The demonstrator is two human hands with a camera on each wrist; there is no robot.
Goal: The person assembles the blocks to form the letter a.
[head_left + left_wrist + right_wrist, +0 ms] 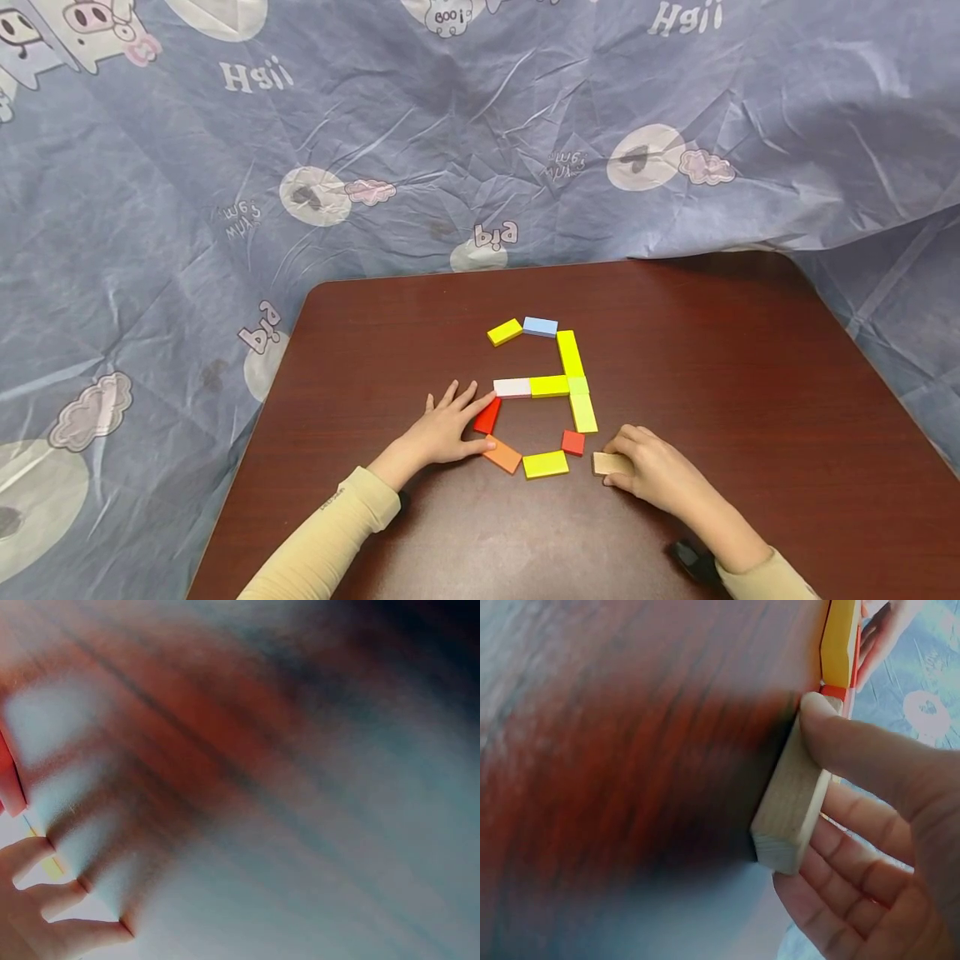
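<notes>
My right hand [652, 467] pinches a plain wooden block [791, 791] between thumb and fingers, low over the table. Its left end, in the head view, lies just right of a small red block [573, 442]. With fingers spread, my left hand [444, 429] rests at the left side of the block outline. Its index fingertip is at a white block [512, 388] and red block [487, 415], its thumb on an orange block [503, 455]. A yellow block [546, 465] lies between the orange and small red ones. The left wrist view shows fingertips [124, 928] against the tabletop.
Above the outline lie another yellow block [505, 332], a blue block [540, 327] and a long yellow block [570, 353]. A pale yellow block [583, 413] continues that column downward. The dark red-brown table [697, 358] ends at a patterned blue-grey cloth [420, 125] behind.
</notes>
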